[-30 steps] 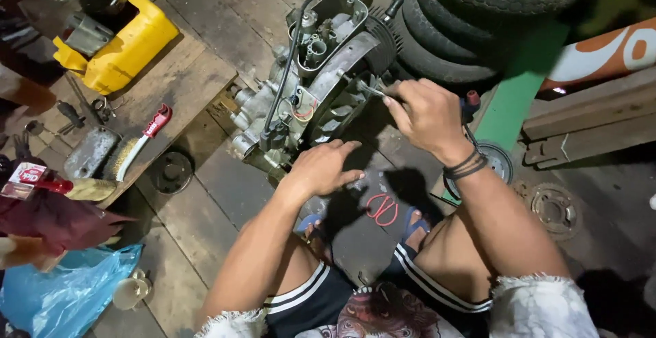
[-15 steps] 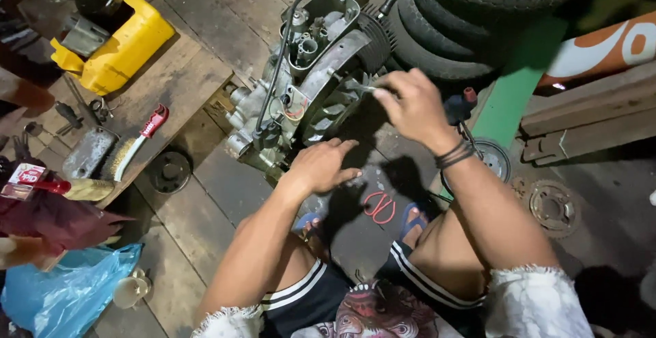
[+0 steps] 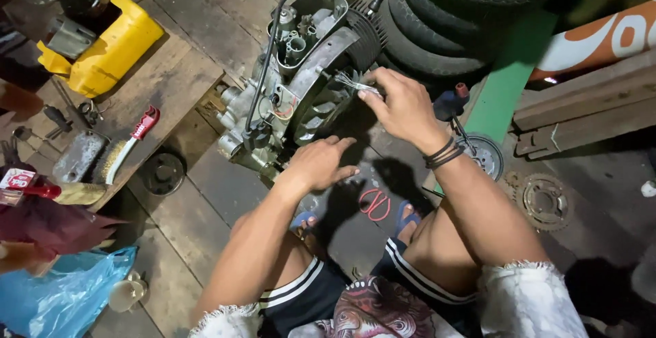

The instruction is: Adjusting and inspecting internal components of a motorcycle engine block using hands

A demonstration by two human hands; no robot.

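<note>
The engine point(image 3: 301, 78) is lying on the plank floor at twelve o'clock from the seated person, its cover already off and innards exposed; the left hand point(image 3: 318, 164) is resting flat and unclenched against its lower edge; the right hand point(image 3: 403, 106) is pinching a thin metal tool point(image 3: 355, 84) into the finned side, so work is looking midway; a wire brush point(image 3: 130, 141) is lying at nine o'clock.

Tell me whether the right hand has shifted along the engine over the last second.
Cannot tell for sure. The right hand holds a thin metal tool at the finned side of the engine, as before; the camera itself moved.
</note>
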